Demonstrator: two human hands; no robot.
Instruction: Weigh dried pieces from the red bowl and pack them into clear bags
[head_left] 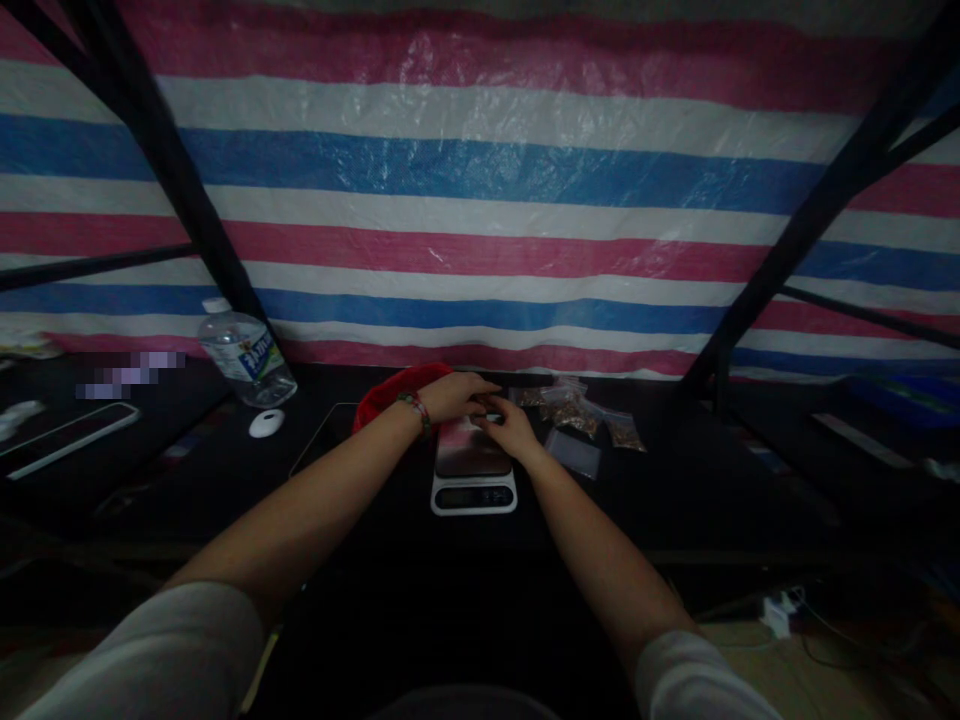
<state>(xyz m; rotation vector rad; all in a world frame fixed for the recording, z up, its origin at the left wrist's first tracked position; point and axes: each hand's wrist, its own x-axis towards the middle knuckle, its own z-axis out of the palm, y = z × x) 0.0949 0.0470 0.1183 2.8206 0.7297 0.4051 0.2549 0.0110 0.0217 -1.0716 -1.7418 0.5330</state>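
Note:
A white kitchen scale (474,498) with a shiny metal top sits on the black table in front of me. My left hand (455,396), with a beaded bracelet at its wrist, reaches over the back of the scale from the left. From the right comes my right hand (514,428), its fingers bent towards the left ones. The fingertips meet above the plate's far end, closed around something small and dark that I cannot make out. Behind my left wrist lies a red bag (375,394), partly hidden. Small clear bags of brown bits (571,412) lie right of my hands.
An unfilled clear bag (574,453) lies right of the scale. To the left are a dark flat tablet-like panel (322,436), a white computer mouse (267,423), a plastic bottle (251,360) and a phone (71,438). Slanted black posts (795,225) stand before a striped sheet.

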